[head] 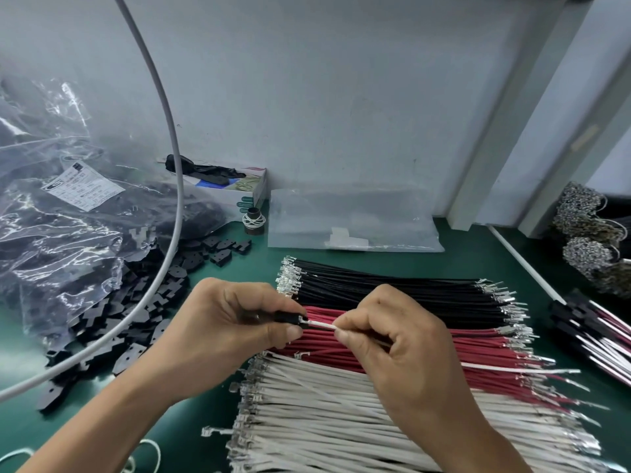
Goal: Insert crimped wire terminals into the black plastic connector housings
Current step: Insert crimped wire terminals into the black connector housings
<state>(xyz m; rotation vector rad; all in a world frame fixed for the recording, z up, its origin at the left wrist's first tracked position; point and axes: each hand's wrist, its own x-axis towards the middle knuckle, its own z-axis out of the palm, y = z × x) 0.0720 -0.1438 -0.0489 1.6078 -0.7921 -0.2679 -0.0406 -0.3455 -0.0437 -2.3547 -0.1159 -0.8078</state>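
hands meet over the middle of the green bench. left hand has fingers and thumb curled round a black connector housing, pinching it with its open end turned toward three o'clock. right hand pinches a white wire between thumb and forefinger, the wire's tip right at the housing's mouth; whether the terminal is seated inside, i cannot tell.

under the hands lie three flat rows of crimped wires: black wires toward twelve o'clock, red wires in the middle, white wires toward six o'clock, metal terminals at both ends.

loose black housings spill across the bench at nine o'clock from a clear plastic bag. the bag carries a white label, its print too small to read. a small box stands at eleven o'clock against the wall, its writing unreadable too. a flat clear bag lies at twelve o'clock. finished wires in housings rest at three o'clock. a grey cable arcs across the left side.
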